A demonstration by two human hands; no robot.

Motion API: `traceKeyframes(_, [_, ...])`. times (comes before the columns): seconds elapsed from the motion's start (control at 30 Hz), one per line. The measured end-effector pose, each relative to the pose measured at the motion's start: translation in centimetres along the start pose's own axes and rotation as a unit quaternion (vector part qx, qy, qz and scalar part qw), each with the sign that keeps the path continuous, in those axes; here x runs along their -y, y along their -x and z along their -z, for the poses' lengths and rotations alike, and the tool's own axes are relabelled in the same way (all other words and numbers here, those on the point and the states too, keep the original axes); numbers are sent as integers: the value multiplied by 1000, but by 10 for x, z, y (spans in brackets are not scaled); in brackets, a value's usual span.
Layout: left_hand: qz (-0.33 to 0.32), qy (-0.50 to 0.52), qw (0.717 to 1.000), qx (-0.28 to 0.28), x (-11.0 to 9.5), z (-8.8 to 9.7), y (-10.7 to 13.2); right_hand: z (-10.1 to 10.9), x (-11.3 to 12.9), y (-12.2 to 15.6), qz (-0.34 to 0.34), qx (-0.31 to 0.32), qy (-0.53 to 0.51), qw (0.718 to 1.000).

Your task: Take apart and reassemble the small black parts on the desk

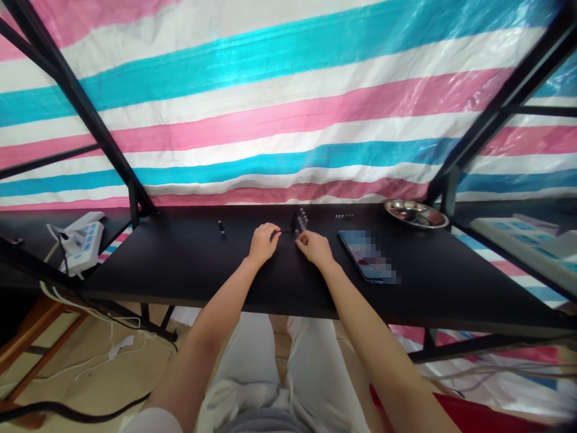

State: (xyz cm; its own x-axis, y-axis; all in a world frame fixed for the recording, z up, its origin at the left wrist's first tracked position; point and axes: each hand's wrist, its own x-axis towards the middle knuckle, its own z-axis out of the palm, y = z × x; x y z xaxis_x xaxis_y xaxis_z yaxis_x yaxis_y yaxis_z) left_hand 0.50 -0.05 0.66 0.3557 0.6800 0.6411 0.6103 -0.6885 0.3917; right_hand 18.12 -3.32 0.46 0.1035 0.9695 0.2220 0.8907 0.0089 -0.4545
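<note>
Reaching across the black desk, a person brings both hands close together at a small dark block studded with pale knobs. It stands between the hands and slightly beyond them. The left hand is curled, fingers bent toward the thumb, with a thin dark strip running from its fingertips toward the block; I can't tell whether it is gripped. The right hand has thumb and forefinger drawn together just at the block's near side (whatever may be between them is too small to make out). Well left of the left hand lies a little black-and-white cylinder. Beyond the right hand and off to its right is a row of tiny metallic pieces. A phone lies nearer on that same side, and farther out sits a shiny metal dish.
</note>
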Motion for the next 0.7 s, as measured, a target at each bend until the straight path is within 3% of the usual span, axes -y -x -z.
traceKeyframes(0.53, [-46, 64, 996, -43, -9, 5, -1, 5, 8, 2, 39, -5, 47, 998])
traceKeyframes(0.7, [-68, 55, 996, -23, -16, 7, 1, 4, 9, 3, 48, 0, 65, 997])
